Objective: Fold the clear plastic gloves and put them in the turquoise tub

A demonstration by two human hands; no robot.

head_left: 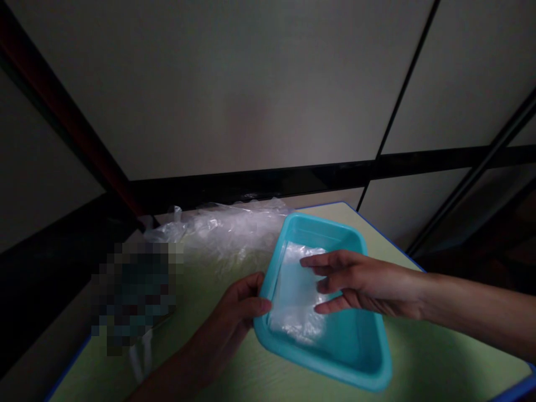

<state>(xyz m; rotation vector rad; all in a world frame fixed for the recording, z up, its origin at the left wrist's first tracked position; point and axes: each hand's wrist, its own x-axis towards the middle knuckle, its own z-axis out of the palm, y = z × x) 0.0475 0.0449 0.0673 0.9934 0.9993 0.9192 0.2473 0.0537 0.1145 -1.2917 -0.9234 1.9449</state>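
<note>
A turquoise plastic basin [322, 368], rectangular with rounded corners, is tilted above the table. My left hand [240, 312] grips its left rim, thumb over the edge and fingers underneath. Inside, against the left part of the floor, lies a flat clear plastic bag [293, 290]; whether it holds anything I cannot make out. My right hand [352, 282] reaches in over the basin from the right. Its fingers are spread above the bag's right edge, with nothing visible between them; whether the fingertips touch the bag is unclear.
Crumpled clear plastic sheeting [234, 223] lies along the back of the light green table [209, 357], which has a blue edge. A pixelated dark object [140, 290] is at the left. Behind the table stand pale cabinet panels [251, 84] with dark trim.
</note>
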